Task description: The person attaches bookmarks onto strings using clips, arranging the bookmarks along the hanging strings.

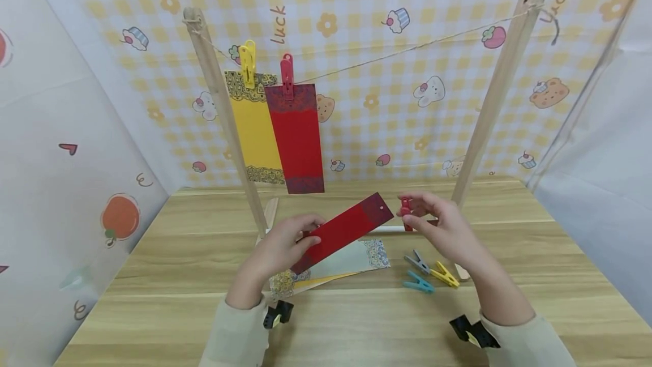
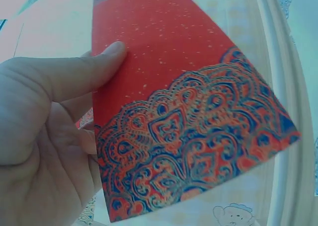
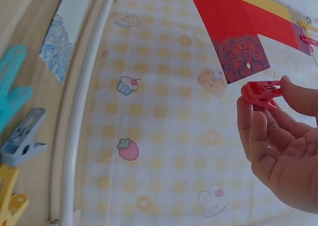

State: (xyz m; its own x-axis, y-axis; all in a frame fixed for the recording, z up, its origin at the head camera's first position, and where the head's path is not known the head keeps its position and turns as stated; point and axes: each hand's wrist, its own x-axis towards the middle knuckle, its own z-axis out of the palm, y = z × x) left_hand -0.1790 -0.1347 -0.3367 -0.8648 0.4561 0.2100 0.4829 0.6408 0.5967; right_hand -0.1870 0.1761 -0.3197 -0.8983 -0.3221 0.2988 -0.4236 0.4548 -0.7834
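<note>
My left hand point(image 1: 285, 245) pinches a red paper bookmark point(image 1: 343, 230) near its lower end, the thumb lying across its face. Dark lace-like patterns cover both ends, and a small hole shows in the raised end. In the left wrist view, one patterned end of the bookmark point(image 2: 198, 131) fills the middle. My right hand point(image 1: 440, 222) holds a red clothespin point(image 1: 405, 207) between thumb and fingers, just right of the bookmark's holed end. The right wrist view shows this clothespin point(image 3: 262, 93) close to that end, apart from it.
A string point(image 1: 387, 58) runs between two wooden posts. From it hang a yellow bookmark point(image 1: 257, 135) under a yellow clothespin point(image 1: 248, 64) and a red one under a red clothespin. More bookmarks point(image 1: 336, 265) lie on the table; grey, yellow and blue clothespins point(image 1: 420, 282) lie at right.
</note>
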